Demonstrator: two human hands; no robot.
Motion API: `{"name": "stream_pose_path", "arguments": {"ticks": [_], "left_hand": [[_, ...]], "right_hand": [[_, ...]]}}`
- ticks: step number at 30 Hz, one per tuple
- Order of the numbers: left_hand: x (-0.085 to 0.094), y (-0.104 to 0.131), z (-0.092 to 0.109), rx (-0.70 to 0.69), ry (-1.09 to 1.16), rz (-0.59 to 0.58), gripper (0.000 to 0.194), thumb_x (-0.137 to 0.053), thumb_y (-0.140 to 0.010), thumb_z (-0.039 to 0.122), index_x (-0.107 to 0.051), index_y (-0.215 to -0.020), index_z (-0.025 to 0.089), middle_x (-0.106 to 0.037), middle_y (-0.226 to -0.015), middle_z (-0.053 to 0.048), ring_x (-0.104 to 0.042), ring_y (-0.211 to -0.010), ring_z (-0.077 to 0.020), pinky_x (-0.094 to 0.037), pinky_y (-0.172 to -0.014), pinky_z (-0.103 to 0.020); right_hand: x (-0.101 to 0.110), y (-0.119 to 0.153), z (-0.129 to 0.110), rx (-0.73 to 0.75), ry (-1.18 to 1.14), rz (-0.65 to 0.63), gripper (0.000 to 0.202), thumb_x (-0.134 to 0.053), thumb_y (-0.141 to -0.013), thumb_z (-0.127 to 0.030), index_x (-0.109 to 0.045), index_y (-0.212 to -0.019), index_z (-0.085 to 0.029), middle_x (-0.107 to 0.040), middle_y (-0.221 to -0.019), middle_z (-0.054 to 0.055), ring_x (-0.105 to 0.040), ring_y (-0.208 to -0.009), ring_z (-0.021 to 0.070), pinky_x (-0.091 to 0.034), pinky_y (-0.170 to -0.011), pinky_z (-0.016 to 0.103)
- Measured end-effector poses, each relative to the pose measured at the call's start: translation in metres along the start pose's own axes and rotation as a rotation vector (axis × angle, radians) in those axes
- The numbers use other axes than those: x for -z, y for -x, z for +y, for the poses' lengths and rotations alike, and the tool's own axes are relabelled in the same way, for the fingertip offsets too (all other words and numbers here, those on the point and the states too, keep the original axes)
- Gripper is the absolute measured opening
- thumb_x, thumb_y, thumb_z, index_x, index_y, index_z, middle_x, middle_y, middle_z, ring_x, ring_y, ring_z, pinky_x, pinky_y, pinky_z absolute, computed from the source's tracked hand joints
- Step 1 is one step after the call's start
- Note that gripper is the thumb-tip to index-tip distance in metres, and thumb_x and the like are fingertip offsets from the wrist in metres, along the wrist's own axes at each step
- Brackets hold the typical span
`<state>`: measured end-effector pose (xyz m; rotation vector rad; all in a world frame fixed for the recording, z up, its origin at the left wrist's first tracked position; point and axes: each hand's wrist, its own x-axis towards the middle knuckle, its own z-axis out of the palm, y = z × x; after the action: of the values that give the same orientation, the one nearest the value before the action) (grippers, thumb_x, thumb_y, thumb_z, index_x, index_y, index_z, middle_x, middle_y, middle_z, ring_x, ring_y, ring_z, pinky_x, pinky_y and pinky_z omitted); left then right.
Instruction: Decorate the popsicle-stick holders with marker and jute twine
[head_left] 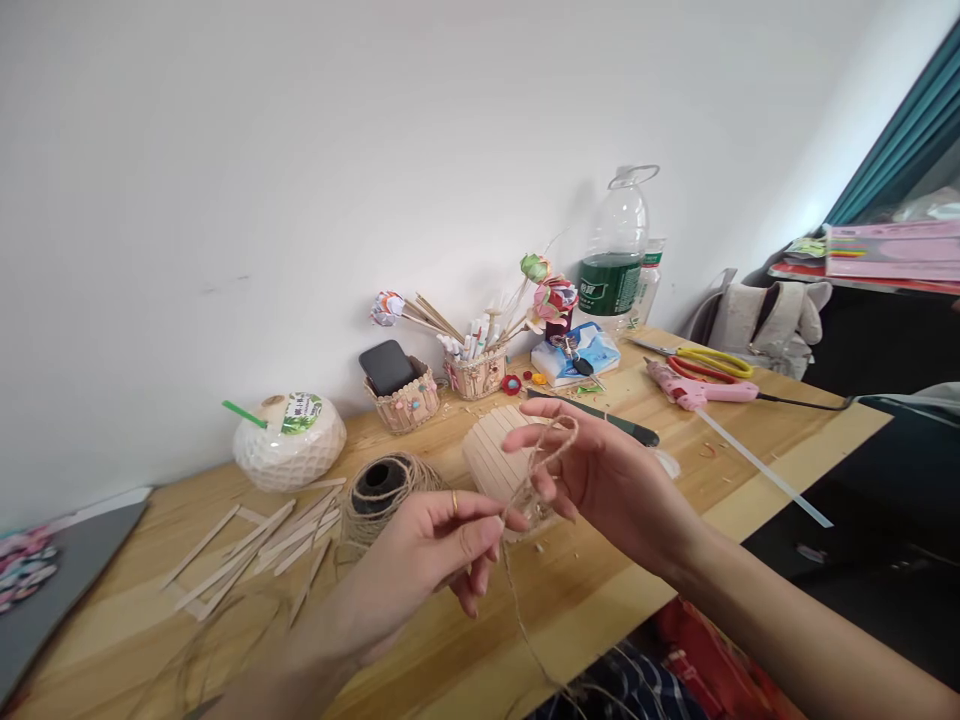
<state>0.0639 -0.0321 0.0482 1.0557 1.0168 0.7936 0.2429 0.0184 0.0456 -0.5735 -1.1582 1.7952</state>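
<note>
Between my left thumb and fingertips, a thin strand of jute twine [513, 592] is pinched, its tail hanging down past the table's front edge. My left hand [442, 548] is closed on it and wears a thin ring. My right hand [600, 465] has loosely curled fingers, with a loop of the twine hooked around them; the exact grip is partly hidden. Right behind the hands stands a pale object faced with wooden sticks [487, 445], partly covered by my fingers. Close to my left hand is a spool of jute twine [420, 470].
Loose craft sticks [247, 555] lie at left, near a white coconut [289, 455] with a green straw. Stick-built holders [405, 405], a water bottle [611, 270] and a tissue pack [574, 350] line the wall. A pink glue gun [697, 390] and scissors [709, 362] lie right.
</note>
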Motion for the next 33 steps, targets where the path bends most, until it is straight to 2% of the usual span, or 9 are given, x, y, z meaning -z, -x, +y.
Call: {"name": "stream_pose_path", "arguments": {"ticks": [2,4,8,14,21,23,26,29,33], "left_hand": [[0.001,-0.001,-0.001,-0.033,-0.003,0.048,0.026,-0.069,-0.073,0.036,-0.073,-0.086,0.014,-0.052,-0.060,0.002,-0.047,-0.051,-0.0072,-0.039,-0.047,-0.019],[0.001,-0.001,-0.001,-0.068,-0.009,0.093,0.023,-0.069,-0.074,0.034,-0.073,-0.085,0.015,-0.055,-0.060,0.001,-0.047,-0.052,-0.0073,-0.039,-0.049,-0.018],[0.000,-0.001,0.000,-0.106,-0.020,0.129,0.019,-0.068,-0.074,0.031,-0.073,-0.084,0.015,-0.055,-0.059,0.002,-0.046,-0.053,-0.0078,-0.038,-0.049,-0.019],[-0.003,0.000,0.001,-0.106,0.022,0.158,0.021,-0.072,-0.070,0.031,-0.072,-0.079,0.013,-0.055,-0.057,0.002,-0.046,-0.051,-0.0076,-0.039,-0.048,-0.019],[-0.001,0.001,0.004,-0.136,0.128,0.266,0.020,-0.077,-0.063,0.030,-0.072,-0.074,0.014,-0.056,-0.055,0.002,-0.046,-0.050,-0.0065,-0.038,-0.046,-0.017],[0.000,0.001,0.005,-0.115,0.098,0.248,0.019,-0.075,-0.065,0.030,-0.073,-0.075,0.013,-0.055,-0.054,0.002,-0.046,-0.050,-0.0070,-0.038,-0.046,-0.017],[-0.001,0.001,0.007,-0.091,0.051,0.201,0.019,-0.073,-0.066,0.030,-0.073,-0.074,0.013,-0.056,-0.056,0.001,-0.046,-0.051,-0.0082,-0.037,-0.046,-0.019],[-0.001,0.002,0.009,-0.093,-0.005,0.142,0.016,-0.070,-0.068,0.029,-0.072,-0.066,0.014,-0.055,-0.054,0.001,-0.044,-0.050,-0.0085,-0.037,-0.046,-0.020],[0.000,0.001,0.008,-0.076,-0.061,0.101,0.014,-0.069,-0.068,0.028,-0.071,-0.063,0.015,-0.055,-0.055,0.002,-0.045,-0.050,-0.0084,-0.038,-0.048,-0.020]], "right_hand": [[-0.002,0.006,0.007,0.001,0.078,0.035,0.032,-0.043,-0.075,-0.021,-0.043,-0.107,-0.021,-0.059,-0.111,0.011,-0.057,-0.055,0.0097,-0.037,-0.038,0.018],[-0.005,0.016,0.015,-0.031,0.205,0.035,0.034,-0.045,-0.077,-0.023,-0.041,-0.111,-0.021,-0.058,-0.114,0.012,-0.060,-0.057,0.0102,-0.038,-0.039,0.018],[-0.015,0.037,0.028,-0.067,0.577,-0.122,0.019,-0.043,-0.087,-0.031,-0.052,-0.096,-0.018,-0.062,-0.086,0.007,-0.060,-0.066,0.0131,-0.045,-0.049,0.020],[-0.020,0.047,0.041,0.193,1.087,-0.124,0.018,-0.041,-0.087,-0.012,-0.057,-0.081,-0.017,-0.060,-0.067,0.000,-0.049,-0.053,0.0089,-0.039,-0.049,0.019],[-0.013,0.056,0.083,0.421,1.559,-0.644,0.018,-0.061,-0.080,-0.017,-0.056,-0.062,-0.017,-0.061,-0.057,-0.001,-0.049,-0.046,0.0097,-0.029,-0.040,0.023],[-0.015,0.056,0.070,0.442,1.568,-0.613,0.020,-0.060,-0.081,-0.021,-0.056,-0.062,-0.018,-0.060,-0.057,-0.002,-0.049,-0.046,0.0099,-0.031,-0.041,0.024],[-0.019,0.046,0.031,0.645,1.496,-0.324,0.014,-0.047,-0.086,-0.013,-0.061,-0.087,-0.016,-0.062,-0.075,0.003,-0.056,-0.062,0.0120,-0.041,-0.052,0.023],[-0.017,0.030,-0.001,0.871,1.553,-0.070,0.027,-0.048,-0.086,-0.013,-0.055,-0.112,-0.017,-0.060,-0.095,0.008,-0.059,-0.078,0.0153,-0.046,-0.061,0.025],[-0.015,0.016,-0.014,0.777,1.493,-0.160,0.014,-0.049,-0.088,-0.019,-0.063,-0.087,-0.017,-0.061,-0.086,0.007,-0.057,-0.075,0.0152,-0.046,-0.063,0.026]]}}
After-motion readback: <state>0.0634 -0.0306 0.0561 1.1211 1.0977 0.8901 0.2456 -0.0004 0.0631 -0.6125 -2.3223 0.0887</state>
